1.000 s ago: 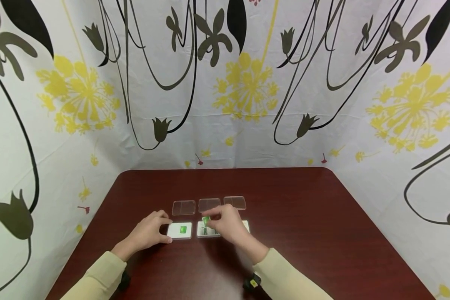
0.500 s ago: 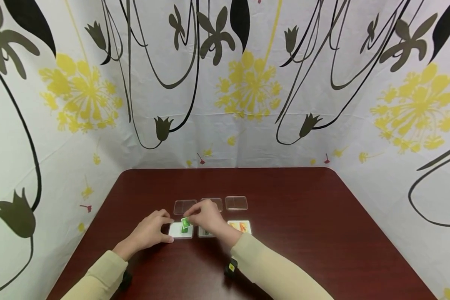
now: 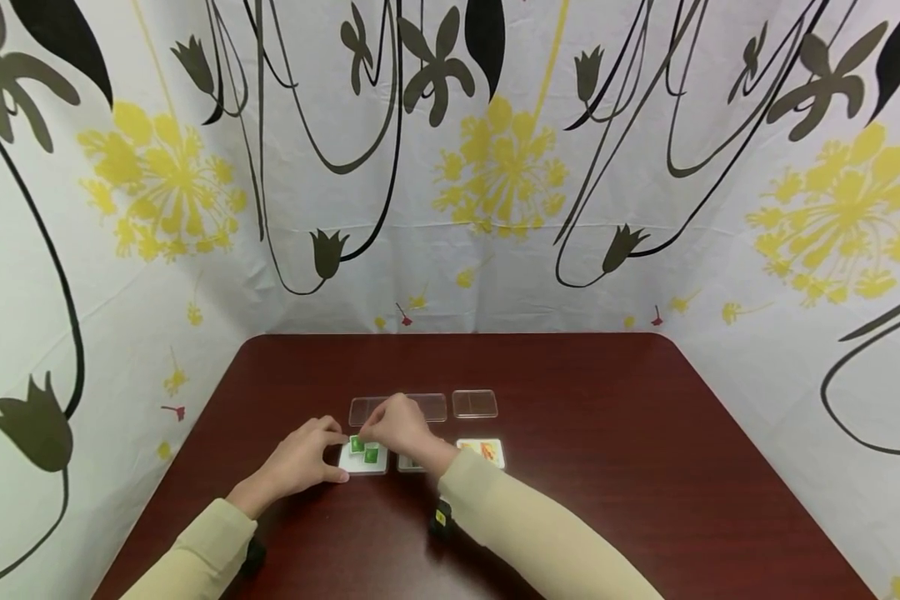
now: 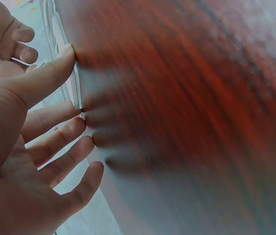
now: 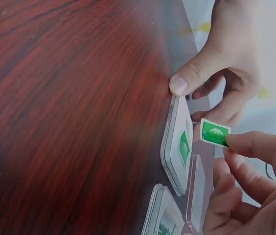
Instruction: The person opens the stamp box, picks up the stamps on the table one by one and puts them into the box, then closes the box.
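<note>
Green stamp [image 5: 215,133] | pinched by right hand [image 3: 397,423] | dark-red wooden table [image 3: 607,467] | floral curtain walls [image 3: 495,167]

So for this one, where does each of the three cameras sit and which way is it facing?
Head: worn on the head, looking forward and down at the table; both sleeves, left hand, right hand show.
Left wrist: low, looking across the tabletop past the left hand's spread fingers at the white tray edge.
Right wrist: low, looking toward the left hand; the right fingers pinch a green card.
Shared: the white tray in all three.
</note>
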{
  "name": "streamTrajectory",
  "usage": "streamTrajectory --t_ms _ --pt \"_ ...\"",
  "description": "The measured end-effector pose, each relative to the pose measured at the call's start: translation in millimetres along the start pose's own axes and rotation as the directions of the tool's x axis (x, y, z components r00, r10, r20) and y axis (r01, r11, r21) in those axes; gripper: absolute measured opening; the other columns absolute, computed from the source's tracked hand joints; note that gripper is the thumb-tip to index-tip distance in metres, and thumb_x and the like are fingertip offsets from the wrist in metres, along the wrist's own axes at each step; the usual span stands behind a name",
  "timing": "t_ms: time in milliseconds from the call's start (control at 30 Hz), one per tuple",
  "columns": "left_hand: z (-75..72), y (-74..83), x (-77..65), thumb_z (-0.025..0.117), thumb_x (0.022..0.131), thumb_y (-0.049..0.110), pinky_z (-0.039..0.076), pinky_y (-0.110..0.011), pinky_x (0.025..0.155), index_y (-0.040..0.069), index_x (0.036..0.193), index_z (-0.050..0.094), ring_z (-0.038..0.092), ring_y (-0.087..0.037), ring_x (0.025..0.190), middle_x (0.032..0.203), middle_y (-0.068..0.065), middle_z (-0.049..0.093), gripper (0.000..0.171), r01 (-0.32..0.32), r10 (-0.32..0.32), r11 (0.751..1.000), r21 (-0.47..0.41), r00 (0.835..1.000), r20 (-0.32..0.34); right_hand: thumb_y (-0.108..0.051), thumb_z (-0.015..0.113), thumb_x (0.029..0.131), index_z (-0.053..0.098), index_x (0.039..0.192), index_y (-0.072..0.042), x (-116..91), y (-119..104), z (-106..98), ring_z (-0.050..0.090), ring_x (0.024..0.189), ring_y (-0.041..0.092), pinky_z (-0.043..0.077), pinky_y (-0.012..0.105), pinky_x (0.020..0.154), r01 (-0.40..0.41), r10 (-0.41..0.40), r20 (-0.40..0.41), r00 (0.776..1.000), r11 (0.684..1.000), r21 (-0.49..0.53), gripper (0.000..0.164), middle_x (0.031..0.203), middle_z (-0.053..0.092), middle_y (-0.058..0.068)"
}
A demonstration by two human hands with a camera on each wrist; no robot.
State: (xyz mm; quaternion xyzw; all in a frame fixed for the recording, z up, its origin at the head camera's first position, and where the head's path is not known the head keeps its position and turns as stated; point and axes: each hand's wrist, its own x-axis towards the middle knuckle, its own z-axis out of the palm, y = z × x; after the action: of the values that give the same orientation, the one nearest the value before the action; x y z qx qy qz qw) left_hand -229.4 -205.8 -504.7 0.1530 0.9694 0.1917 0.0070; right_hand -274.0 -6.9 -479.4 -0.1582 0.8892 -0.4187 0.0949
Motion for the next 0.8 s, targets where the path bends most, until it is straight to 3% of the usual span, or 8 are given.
streamTrajectory --t_ms 333,633,800 --pt "-0.2 -0.6 0.0 0.093 0.071 0.035 0.050 -0.044 0.083 0.009 0.119 0.074 0.056 -0.022 0.106 0.115 0.001 0.059 0.057 -0.005 0.005 1.000 -0.013 1.000 0.000 -0.029 0.088 0.076 0.075 0.058 -0.025 3.2 -5.1 15.7 0.056 0.052 0.010 0.040 0.028 0.045 -0.123 0.119 -0.039 0.992 0.981 -0.148 0.022 0.058 0.066 -0.012" --pt "-0.4 -1.2 0.9 0.093 0.071 0.034 0.050 -0.043 0.083 0.009 0.117 0.075 0.056 -0.022 0.106 0.115 0.000 0.059 0.056 -0.009 0.009 1.000 -0.016 1.000 0.002 -0.028 0.086 0.076 0.071 0.055 -0.027 2.8 -5.8 22.4 0.056 0.050 0.009 0.044 0.031 0.049 -0.071 0.054 -0.077 0.996 0.966 -0.249 0.026 0.051 0.057 -0.016" --pt "0.0 -1.0 0.9 0.093 0.071 0.034 0.050 -0.043 0.082 0.010 0.117 0.075 0.056 -0.021 0.105 0.114 0.001 0.059 0.055 -0.013 0.013 1.000 -0.016 1.000 -0.002 -0.022 0.080 0.078 0.064 0.050 -0.026 2.7 -2.8 26.0 0.051 0.044 0.008 0.041 0.028 0.044 -0.030 0.004 -0.084 0.996 0.949 -0.313 0.032 0.046 0.053 -0.014"
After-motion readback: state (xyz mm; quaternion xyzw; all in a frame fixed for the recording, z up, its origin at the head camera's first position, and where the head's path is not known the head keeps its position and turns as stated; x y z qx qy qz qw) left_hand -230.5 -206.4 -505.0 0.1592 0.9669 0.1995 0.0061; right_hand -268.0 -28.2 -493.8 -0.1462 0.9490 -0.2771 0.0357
